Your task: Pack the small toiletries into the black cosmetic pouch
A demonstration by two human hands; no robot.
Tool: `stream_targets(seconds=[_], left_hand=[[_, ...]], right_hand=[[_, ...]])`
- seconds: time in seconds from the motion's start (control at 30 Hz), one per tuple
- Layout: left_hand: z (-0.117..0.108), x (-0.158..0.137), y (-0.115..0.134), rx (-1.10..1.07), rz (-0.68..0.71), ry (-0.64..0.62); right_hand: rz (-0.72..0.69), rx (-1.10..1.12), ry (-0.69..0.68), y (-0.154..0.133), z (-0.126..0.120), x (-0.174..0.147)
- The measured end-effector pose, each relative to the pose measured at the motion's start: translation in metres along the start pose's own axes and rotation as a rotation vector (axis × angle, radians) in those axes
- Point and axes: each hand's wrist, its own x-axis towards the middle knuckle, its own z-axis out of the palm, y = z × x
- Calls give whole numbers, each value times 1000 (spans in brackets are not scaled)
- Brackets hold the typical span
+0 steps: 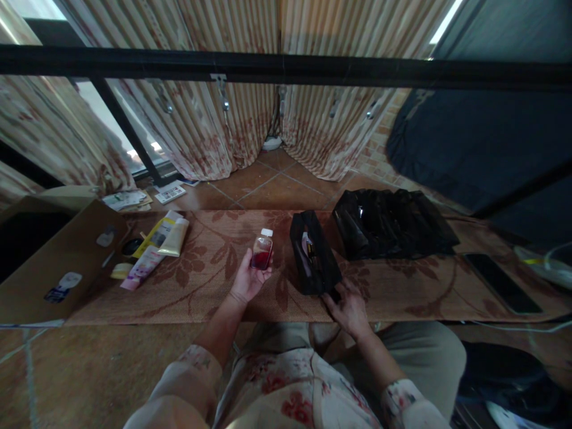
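A small clear bottle with a white cap and dark red liquid rests upright in my left hand, the fingers wrapped round it. To its right stands a black pouch, its top opening showing a few small items that I cannot make out fully. My right hand grips the near end of this pouch, with the fingertips partly hidden at its lower corner.
Several black bags lie in a row to the right, with a phone beyond. At left are a cream tube, a pink-and-white tube, a yellow packet and an open cardboard box. A patterned cloth covers the bench.
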Motion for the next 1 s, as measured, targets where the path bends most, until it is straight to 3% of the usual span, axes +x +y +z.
stream_targets(seconds=[1.0], left_hand=[[-6,6,-4,34,-23,-23]], right_hand=[[7,0,-15,0,0,0]])
